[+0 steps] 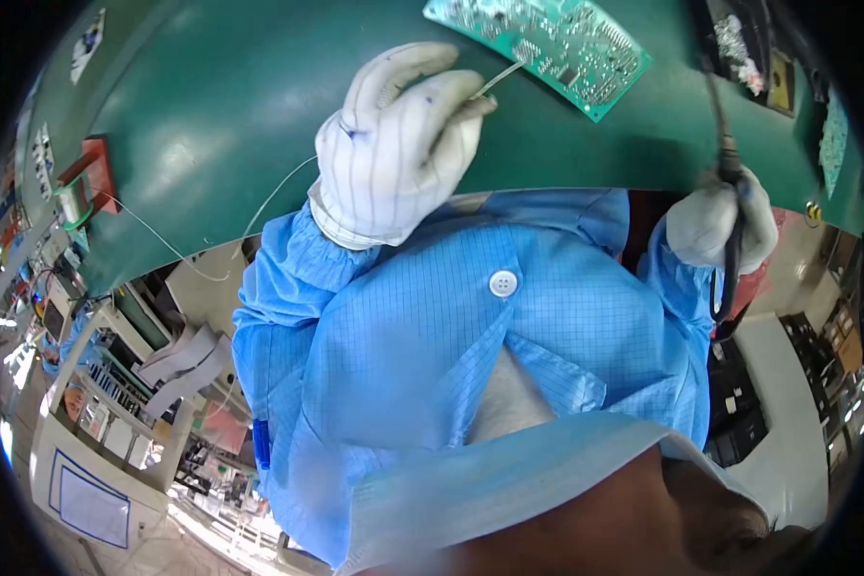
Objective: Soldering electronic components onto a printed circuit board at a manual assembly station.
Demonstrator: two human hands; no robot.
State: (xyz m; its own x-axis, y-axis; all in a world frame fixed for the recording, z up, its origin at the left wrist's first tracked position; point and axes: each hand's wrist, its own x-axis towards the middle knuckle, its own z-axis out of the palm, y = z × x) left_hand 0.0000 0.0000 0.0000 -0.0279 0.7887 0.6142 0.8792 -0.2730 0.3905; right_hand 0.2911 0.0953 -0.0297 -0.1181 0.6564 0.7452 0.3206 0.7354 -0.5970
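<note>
My left hand [394,144], in a white glove, pinches a thin solder wire [502,77] between thumb and fingers. The wire's tip reaches the near edge of a green circuit board [557,43] lying on the green table mat [211,96]. The wire trails back past my wrist to a spool [72,202] on a red holder at the far left. My right hand [715,226], also gloved, grips a dark soldering iron [725,144] at the table's edge, its tip pointing up and away from the board. Blue coat sleeves cover both my arms.
A dark tray with small parts [739,43] sits at the upper right, and a second green board [832,139] lies at the far right. Below the table edge on the left are shelves, benches and floor markings.
</note>
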